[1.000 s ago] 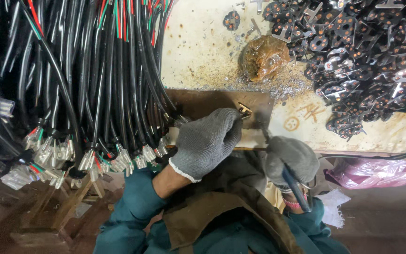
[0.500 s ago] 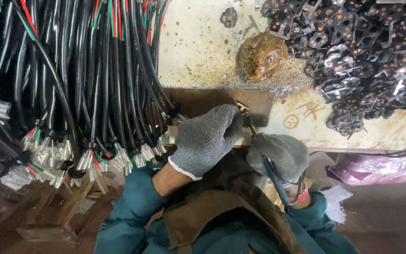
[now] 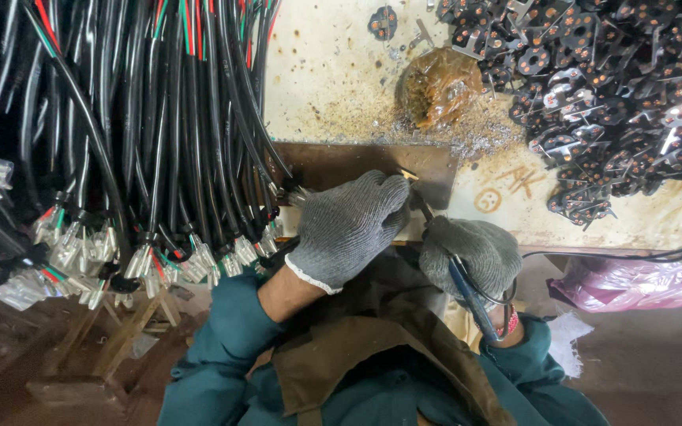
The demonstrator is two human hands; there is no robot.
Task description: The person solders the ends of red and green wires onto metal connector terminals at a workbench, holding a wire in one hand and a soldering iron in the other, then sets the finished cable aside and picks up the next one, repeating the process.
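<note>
The left hand (image 3: 350,229), in a grey knit glove, is curled over with its fingers closed down on a small brass-coloured piece (image 3: 409,175) that peeks out past the fingertips; how much of the piece sits inside the grip is hidden by the glove. That piece lies on the near edge of the dark metal plate (image 3: 341,162), which serves as the work spot. Just right of the left hand and nearer the body than the plate, the right hand (image 3: 471,254), also gloved in grey, is clenched around the blue handles of a pair of pliers (image 3: 467,292), whose thin nose reaches up toward the brass piece at the plate's right corner; whether the tips touch it cannot be made out. Left of the plate hangs a thick bundle of black cables (image 3: 120,118) ending in pale connectors with red and green wires. Beyond the plate, on the stained pale tabletop (image 3: 325,71), sits a crumpled brown plastic bag (image 3: 440,85) amid metal filings. Right of the plate spreads a heap of black disc-shaped parts (image 3: 617,95) with metal tabs. A pink plastic bag (image 3: 633,284) lies lower, right of the right hand.
</note>
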